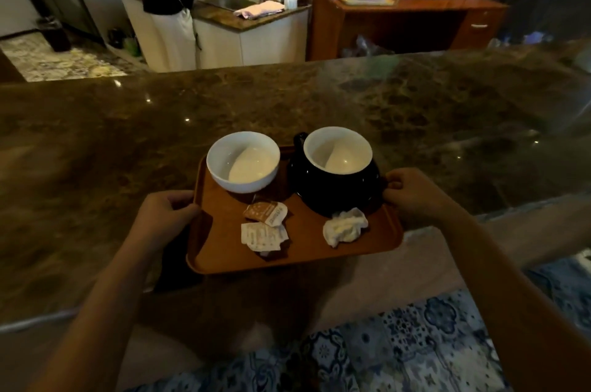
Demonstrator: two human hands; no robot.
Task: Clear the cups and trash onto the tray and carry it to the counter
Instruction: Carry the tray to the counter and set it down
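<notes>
While both hands grip: brown tray (224, 251) | two cups, crumpled trash | perhaps overhanging counter (319, 97)

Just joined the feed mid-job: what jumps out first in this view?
An orange tray held at both side edges by the left hand and right hand, its far end over the dark marble counter. On it stand a white cup and a black cup, with torn packets and a crumpled napkin nearer the person.
</notes>
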